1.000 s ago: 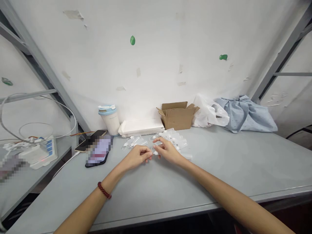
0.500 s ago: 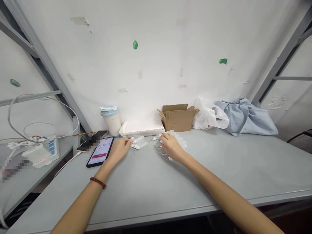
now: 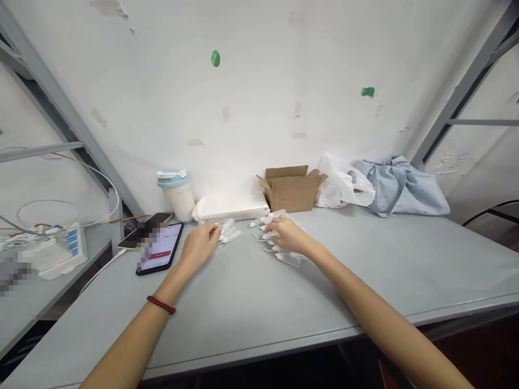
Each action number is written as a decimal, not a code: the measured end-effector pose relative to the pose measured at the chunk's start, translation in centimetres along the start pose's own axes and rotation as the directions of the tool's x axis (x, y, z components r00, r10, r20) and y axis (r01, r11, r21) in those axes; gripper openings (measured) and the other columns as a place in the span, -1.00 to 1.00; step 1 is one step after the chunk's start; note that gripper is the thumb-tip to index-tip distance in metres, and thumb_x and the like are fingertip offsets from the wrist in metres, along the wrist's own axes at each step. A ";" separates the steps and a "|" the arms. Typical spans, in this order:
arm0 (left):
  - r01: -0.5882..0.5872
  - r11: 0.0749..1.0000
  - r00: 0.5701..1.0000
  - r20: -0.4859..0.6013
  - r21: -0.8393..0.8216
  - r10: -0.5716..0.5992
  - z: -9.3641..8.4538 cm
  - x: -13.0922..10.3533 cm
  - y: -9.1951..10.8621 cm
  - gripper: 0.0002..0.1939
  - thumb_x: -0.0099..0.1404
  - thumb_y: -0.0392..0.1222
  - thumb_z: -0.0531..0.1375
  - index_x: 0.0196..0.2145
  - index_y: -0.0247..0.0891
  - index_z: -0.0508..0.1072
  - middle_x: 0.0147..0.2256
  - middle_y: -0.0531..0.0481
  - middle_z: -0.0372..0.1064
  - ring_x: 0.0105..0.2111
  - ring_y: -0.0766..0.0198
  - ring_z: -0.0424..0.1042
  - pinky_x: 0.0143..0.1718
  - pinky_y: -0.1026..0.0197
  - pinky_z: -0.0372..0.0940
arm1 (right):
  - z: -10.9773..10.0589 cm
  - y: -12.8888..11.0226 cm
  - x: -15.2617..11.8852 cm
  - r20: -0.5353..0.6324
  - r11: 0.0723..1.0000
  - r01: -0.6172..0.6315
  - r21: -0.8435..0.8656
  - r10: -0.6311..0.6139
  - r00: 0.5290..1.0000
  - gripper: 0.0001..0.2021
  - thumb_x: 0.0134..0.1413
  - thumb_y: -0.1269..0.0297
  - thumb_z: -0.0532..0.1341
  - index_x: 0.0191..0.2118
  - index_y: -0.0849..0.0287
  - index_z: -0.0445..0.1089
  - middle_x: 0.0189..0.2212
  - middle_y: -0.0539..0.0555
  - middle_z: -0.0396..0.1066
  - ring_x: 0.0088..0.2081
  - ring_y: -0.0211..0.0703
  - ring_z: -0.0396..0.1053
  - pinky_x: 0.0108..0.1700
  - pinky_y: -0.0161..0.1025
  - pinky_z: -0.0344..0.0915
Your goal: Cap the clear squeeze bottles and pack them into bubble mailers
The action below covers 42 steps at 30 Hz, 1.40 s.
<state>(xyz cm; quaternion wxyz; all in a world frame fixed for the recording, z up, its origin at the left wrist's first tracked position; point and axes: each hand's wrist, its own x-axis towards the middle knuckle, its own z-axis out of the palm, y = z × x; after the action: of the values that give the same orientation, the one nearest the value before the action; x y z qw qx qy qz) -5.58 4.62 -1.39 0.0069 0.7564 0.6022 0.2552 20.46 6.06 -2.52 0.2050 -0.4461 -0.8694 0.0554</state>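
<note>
Small clear plastic bottles (image 3: 231,234) with white nozzle tips and thin loops lie in a little cluster on the grey table. My left hand (image 3: 200,242) rests at their tip ends, its fingers curled and closed over them; the fingertips are partly hidden. Right of this cluster is a larger pile of similar bottles (image 3: 288,259), lying side by side with tips pointing left. Over that pile my right hand (image 3: 290,235) reaches from the right, thumb and fingers apart, touching or just above the bottles. Its palm hides part of the pile.
Behind stand a blue-lidded cup (image 3: 178,197), a white stack (image 3: 231,208), an open cardboard box (image 3: 294,192), a white plastic bag (image 3: 340,186) and a light blue cloth bundle (image 3: 405,189). Two phones lie left, one showing a timer (image 3: 162,251). A power strip (image 3: 67,251) with cables sits beyond.
My right hand has lifted or shifted slightly, showing more bottles at the pile's near side. My left hand has moved closer over the small cluster's tips. The view has tilted slightly.
</note>
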 end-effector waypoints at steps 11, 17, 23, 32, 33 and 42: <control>-0.016 1.000 1.000 -0.017 -0.015 0.015 0.8 -0.2 0.4 -0.65 0.25 -0.07 -0.05 -0.45 -0.27 0.45 -0.47 -0.08 0.44 -0.45 0.18 0.37 -0.40 0.23 0.12 | 0.4 -1.5 -0.1 0.030 0.998 -0.061 -0.020 0.061 0.998 -0.68 0.07 0.49 0.08 -0.02 0.23 0.26 -0.14 0.22 0.36 -0.05 0.00 0.23 -0.12 -0.15 0.12; -0.013 0.971 0.999 0.039 -0.240 0.023 0.8 -0.6 1.6 -0.67 0.22 -0.05 -0.01 -0.22 -0.26 0.42 -0.42 -0.03 0.43 -0.40 0.21 0.36 -0.38 0.24 0.18 | -0.2 -2.3 -0.1 -0.085 0.955 -0.034 0.296 0.062 0.994 -0.74 0.17 0.41 -0.02 -0.02 0.20 0.20 -0.22 0.15 0.37 -0.21 -0.15 0.31 -0.24 -0.26 0.17; 0.003 0.913 0.982 0.173 -0.408 0.074 0.8 -1.0 2.9 -0.61 0.19 -0.01 0.03 -0.10 -0.26 0.38 -0.36 -0.03 0.40 -0.38 0.25 0.34 -0.41 0.27 0.21 | -0.5 -3.3 -0.1 -0.077 0.882 -0.064 0.466 0.113 0.991 -0.79 0.21 0.32 -0.08 -0.12 0.19 0.22 -0.46 0.02 0.36 -0.43 -0.25 0.29 -0.36 -0.32 0.15; -0.009 0.898 0.974 0.198 -0.439 0.107 1.2 -1.1 3.0 -0.63 0.21 0.00 0.02 -0.15 -0.26 0.41 -0.36 -0.04 0.42 -0.36 0.21 0.35 -0.37 0.23 0.22 | -0.3 -3.7 -0.2 -0.055 0.853 -0.053 0.519 0.096 0.994 -0.79 0.20 0.26 -0.05 -0.32 0.18 0.26 -0.58 -0.06 0.27 -0.54 -0.32 0.18 -0.41 -0.35 0.08; -0.014 0.893 0.973 0.200 -0.451 0.116 1.2 -1.2 3.0 -0.65 0.21 -0.01 0.02 -0.20 -0.26 0.43 -0.36 -0.04 0.43 -0.35 0.21 0.35 -0.35 0.23 0.22 | -0.3 -3.8 -0.2 -0.051 0.847 -0.057 0.528 0.098 0.994 -0.79 0.20 0.25 -0.05 -0.33 0.19 0.26 -0.59 -0.07 0.26 -0.54 -0.32 0.18 -0.41 -0.35 0.08; 0.242 0.685 0.943 0.332 -0.688 0.001 0.6 -0.8 3.7 -0.64 0.06 0.11 0.15 -0.47 -0.30 0.40 -0.50 0.01 0.33 -0.54 0.34 0.26 -0.53 0.29 0.21 | -0.8 -4.4 -0.2 -0.028 0.748 -0.086 0.658 0.138 0.990 -0.72 0.17 0.15 0.00 -0.47 0.19 0.24 -0.61 -0.08 0.21 -0.55 -0.33 0.16 -0.43 -0.35 0.10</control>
<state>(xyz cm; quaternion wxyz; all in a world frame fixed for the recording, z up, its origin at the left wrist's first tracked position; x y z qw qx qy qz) -2.11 3.03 -1.06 0.4127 0.6811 0.4940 0.3489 17.58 3.23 -0.59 0.3768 -0.3991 -0.7585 0.3513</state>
